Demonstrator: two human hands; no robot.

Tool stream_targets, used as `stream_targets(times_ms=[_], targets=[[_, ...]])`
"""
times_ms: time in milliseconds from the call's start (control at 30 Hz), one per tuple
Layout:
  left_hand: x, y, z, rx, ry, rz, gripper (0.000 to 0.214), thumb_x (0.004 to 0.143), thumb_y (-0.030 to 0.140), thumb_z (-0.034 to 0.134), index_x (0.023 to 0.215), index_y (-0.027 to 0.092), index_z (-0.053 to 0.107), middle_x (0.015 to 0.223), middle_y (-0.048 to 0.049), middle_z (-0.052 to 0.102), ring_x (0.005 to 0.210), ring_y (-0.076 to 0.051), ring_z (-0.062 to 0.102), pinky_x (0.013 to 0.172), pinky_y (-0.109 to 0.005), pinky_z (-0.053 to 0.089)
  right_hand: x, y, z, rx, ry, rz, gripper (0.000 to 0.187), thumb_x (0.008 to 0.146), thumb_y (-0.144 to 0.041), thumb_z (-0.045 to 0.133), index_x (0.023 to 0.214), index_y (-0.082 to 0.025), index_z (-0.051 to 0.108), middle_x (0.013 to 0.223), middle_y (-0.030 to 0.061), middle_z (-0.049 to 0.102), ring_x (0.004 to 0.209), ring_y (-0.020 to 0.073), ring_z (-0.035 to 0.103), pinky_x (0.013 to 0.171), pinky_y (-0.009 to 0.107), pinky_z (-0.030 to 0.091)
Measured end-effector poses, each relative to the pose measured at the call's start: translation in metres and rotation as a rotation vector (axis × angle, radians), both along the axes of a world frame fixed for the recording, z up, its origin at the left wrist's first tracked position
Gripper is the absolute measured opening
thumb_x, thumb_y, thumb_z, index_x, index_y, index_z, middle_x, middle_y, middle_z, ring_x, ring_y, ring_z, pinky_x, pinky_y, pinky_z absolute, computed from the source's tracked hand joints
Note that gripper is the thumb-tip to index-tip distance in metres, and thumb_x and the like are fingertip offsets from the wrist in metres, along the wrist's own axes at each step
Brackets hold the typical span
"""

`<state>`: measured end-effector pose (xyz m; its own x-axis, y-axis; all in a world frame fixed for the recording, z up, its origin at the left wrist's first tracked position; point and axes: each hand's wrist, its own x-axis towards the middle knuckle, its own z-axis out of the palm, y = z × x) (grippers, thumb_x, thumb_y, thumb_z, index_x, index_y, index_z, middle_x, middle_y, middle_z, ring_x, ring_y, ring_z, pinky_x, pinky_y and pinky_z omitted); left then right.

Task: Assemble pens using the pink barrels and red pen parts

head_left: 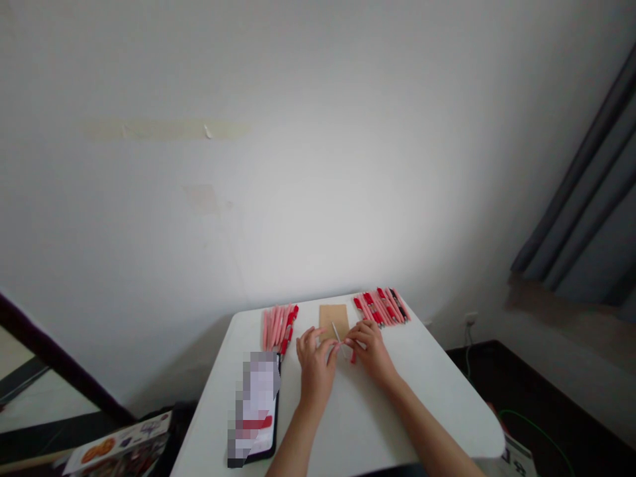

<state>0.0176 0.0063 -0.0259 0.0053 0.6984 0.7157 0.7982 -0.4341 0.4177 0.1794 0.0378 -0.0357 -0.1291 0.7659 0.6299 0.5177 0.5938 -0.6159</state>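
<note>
My left hand and my right hand meet over the middle of the white table, fingertips almost touching. A thin whitish stick, looking like a pen refill, runs slantwise between them, and my left thumb and fingers pinch it. The right thumb and forefinger are closed right beside it; what they grip is too small to make out. Beneath the right fingers shows a short red piece, perhaps part of a pen. Behind the fingers lies a flat brown card, partly hidden by the hands.
Several pink sticks and red pens lie in a row at the back left. Another row of red, pink and black pens is at the back right. A phone lies by the left edge of the table, near the wall.
</note>
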Motion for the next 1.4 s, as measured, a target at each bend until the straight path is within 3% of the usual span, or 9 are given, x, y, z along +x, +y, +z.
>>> stream_targets(times_ms=[200, 333, 533, 867, 1167, 1400], targets=[[0.000, -0.002, 0.003, -0.011, 0.009, 0.043, 0.014, 0.083, 0.028, 0.056, 0.087, 0.027, 0.070, 0.110, -0.0063, 0.058, 0.113, -0.024, 0.048, 0.096, -0.050, 0.043, 0.003, 0.000, 0.003, -0.015, -0.033, 0.006, 0.020, 0.090, -0.032, 0.055, 0.093, -0.026, 0.073, 0.089, 0.0074, 0.067, 0.095, 0.0243, 0.049, 0.088, 0.043, 0.040], [-0.002, -0.002, 0.004, -0.008, -0.005, 0.064, 0.014, 0.083, 0.029, 0.056, 0.086, 0.025, 0.069, 0.106, -0.0063, 0.058, 0.107, -0.023, 0.051, 0.094, -0.048, 0.043, 0.013, 0.002, 0.003, -0.007, -0.055, -0.036, 0.026, 0.088, -0.020, 0.054, 0.108, -0.026, 0.070, 0.096, 0.0084, 0.067, 0.099, 0.0252, 0.048, 0.089, 0.043, 0.041], [-0.004, -0.002, 0.004, -0.008, -0.015, 0.086, 0.013, 0.082, 0.025, 0.056, 0.085, 0.025, 0.068, 0.103, -0.0057, 0.059, 0.105, -0.023, 0.051, 0.094, -0.047, 0.041, 0.023, 0.004, -0.002, -0.004, -0.224, -0.089, 0.040, 0.078, -0.002, 0.057, 0.097, -0.033, 0.073, 0.105, 0.0057, 0.066, 0.107, 0.0275, 0.045, 0.092, 0.047, 0.040], [-0.004, -0.001, 0.003, -0.013, -0.043, 0.092, 0.013, 0.082, 0.026, 0.056, 0.085, 0.024, 0.068, 0.101, -0.0062, 0.059, 0.102, -0.022, 0.052, 0.093, -0.046, 0.043, 0.021, 0.001, -0.001, 0.025, -0.329, -0.085, 0.031, 0.078, -0.008, 0.061, 0.088, -0.034, 0.074, 0.111, 0.0039, 0.064, 0.111, 0.0287, 0.043, 0.093, 0.049, 0.039], [-0.005, -0.002, 0.004, -0.033, -0.059, 0.094, 0.013, 0.082, 0.026, 0.056, 0.086, 0.025, 0.069, 0.101, -0.0057, 0.058, 0.102, -0.022, 0.052, 0.092, -0.045, 0.043, 0.024, 0.005, -0.003, 0.024, -0.303, -0.086, 0.018, 0.080, -0.012, 0.062, 0.085, -0.028, 0.069, 0.110, 0.0052, 0.063, 0.111, 0.0269, 0.045, 0.092, 0.045, 0.039], [-0.006, 0.000, 0.001, -0.014, -0.038, 0.092, 0.013, 0.081, 0.026, 0.057, 0.086, 0.025, 0.069, 0.101, -0.0056, 0.058, 0.102, -0.022, 0.052, 0.090, -0.044, 0.044, 0.024, 0.004, 0.004, 0.055, -0.179, -0.171, 0.016, 0.086, -0.017, 0.053, 0.091, -0.025, 0.066, 0.090, 0.0071, 0.064, 0.096, 0.0256, 0.050, 0.085, 0.042, 0.040]])
